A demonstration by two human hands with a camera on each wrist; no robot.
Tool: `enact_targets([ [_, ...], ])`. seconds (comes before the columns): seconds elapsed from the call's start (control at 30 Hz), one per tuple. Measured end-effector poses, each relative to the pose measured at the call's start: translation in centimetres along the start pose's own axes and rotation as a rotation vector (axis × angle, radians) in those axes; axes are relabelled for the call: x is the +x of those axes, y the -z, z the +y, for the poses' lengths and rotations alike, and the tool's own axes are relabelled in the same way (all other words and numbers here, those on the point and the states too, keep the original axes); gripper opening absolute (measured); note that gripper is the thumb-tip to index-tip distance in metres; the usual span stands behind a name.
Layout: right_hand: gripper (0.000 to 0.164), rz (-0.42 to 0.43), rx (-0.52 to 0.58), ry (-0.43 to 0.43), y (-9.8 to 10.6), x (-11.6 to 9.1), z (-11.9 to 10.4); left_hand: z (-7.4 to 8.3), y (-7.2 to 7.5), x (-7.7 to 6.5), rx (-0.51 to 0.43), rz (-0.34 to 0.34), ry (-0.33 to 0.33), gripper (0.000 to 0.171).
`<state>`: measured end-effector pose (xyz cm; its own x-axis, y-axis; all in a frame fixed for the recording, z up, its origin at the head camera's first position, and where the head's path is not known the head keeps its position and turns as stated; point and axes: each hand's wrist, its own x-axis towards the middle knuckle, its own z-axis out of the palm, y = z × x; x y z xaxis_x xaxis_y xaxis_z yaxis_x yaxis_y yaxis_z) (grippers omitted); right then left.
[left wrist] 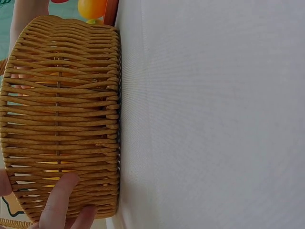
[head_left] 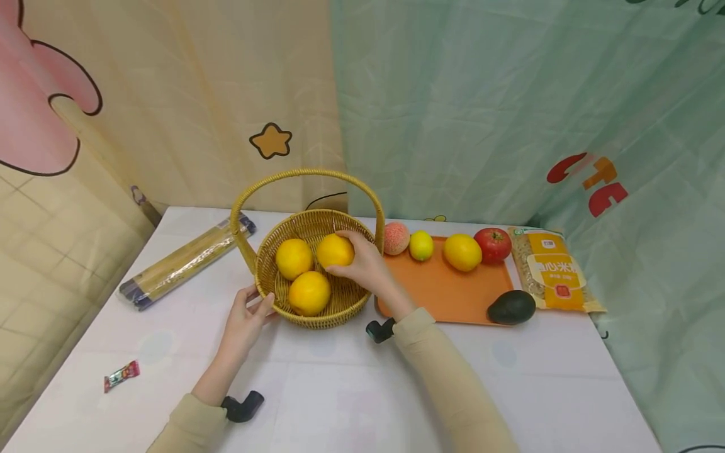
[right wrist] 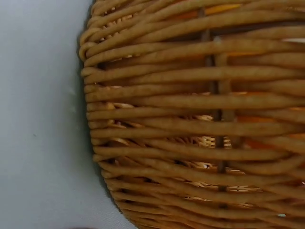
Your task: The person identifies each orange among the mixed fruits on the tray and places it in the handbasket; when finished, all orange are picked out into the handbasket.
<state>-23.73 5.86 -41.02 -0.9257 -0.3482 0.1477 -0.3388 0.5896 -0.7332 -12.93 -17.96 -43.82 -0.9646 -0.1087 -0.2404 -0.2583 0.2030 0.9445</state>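
A wicker basket [head_left: 325, 322] with a tall arched handle stands on the white table in the head view. Two yellow-orange oranges [head_left: 294, 258] lie inside it. My right hand [head_left: 370, 267] reaches over the basket's right side and grips another orange [head_left: 335, 251] within the rim, thumb in front and fingers behind. At the near left of the basket my left hand [head_left: 247, 318] holds the rim with its thumb on top. The left wrist view shows its fingers [left wrist: 57, 202] against the woven outer wall [left wrist: 62, 114]. Woven wall [right wrist: 190, 114] fills most of the right wrist view, which hides the right hand.
Right of the basket, an orange tray [head_left: 436, 289] bears a peach [head_left: 396, 238], a lime-yellow lemon [head_left: 421, 245], a yellow fruit [head_left: 462, 252], a red apple [head_left: 493, 245] and an avocado [head_left: 511, 307]. Beyond lies a grain bag [head_left: 552, 270]. Packaged noodles [head_left: 187, 261] and a candy [head_left: 121, 375] lie left.
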Motion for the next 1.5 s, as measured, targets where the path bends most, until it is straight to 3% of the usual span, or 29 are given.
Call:
enact_targets([
  [0.27, 0.075, -0.049, -0.106, 0.005, -0.9, 1.8, 0.6, 0.0, -0.1, -0.2, -0.009, 0.000, -0.003, 0.061],
  [0.57, 0.076, -0.119, -0.137, -0.036, -1.1, 2.2, 0.6, 0.2, -0.1, -0.3, 0.001, 0.001, 0.004, 0.061],
  [0.97, 0.078, -0.094, -0.180, -0.041, -1.2, 2.0, 0.5, 0.2, -0.2, -0.3, 0.002, -0.001, -0.001, 0.061],
  [1.2, 0.066, -0.007, -0.163, -0.003, -0.2, 0.7, -0.3, 0.1, -0.2, -0.1, -0.018, -0.002, -0.017, 0.059],
  [1.5, 0.029, 0.206, -0.058, 0.203, 2.6, -2.8, -0.3, 0.1, -0.1, -0.1, -0.016, -0.003, -0.013, 0.060],
])
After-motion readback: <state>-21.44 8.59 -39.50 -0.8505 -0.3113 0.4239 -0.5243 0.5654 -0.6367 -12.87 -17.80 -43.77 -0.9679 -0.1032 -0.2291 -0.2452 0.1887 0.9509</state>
